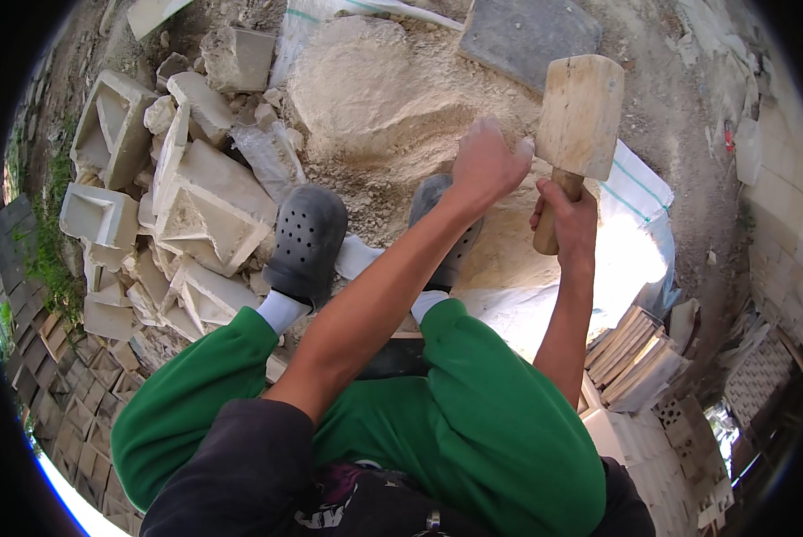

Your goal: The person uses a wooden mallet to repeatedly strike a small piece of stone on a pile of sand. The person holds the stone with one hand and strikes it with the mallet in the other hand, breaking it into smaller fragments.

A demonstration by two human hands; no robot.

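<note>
My right hand (570, 217) is wrapped round the handle of a wooden mallet (582, 116), just below its blocky head. The mallet stands head up. To the left of it, my left hand (489, 166) hovers over the pale powder heap with the fingers bent and the thumb toward the mallet head. Those fingers are blurred and partly hidden by the back of the hand, and nothing shows in them. Beyond lies a large heap of beige powder (357, 80) with a hollowed near side. A flat grey slab (531, 38) rests at its far right.
Broken pale cast blocks (200, 210) with recesses are piled to the left. My feet, in grey clogs (307, 237), stand before the powder. A white woven sheet (630, 206) lies under it at right. Stacked thin slabs (630, 358) stand at the lower right; green plants (57, 242) grow far left.
</note>
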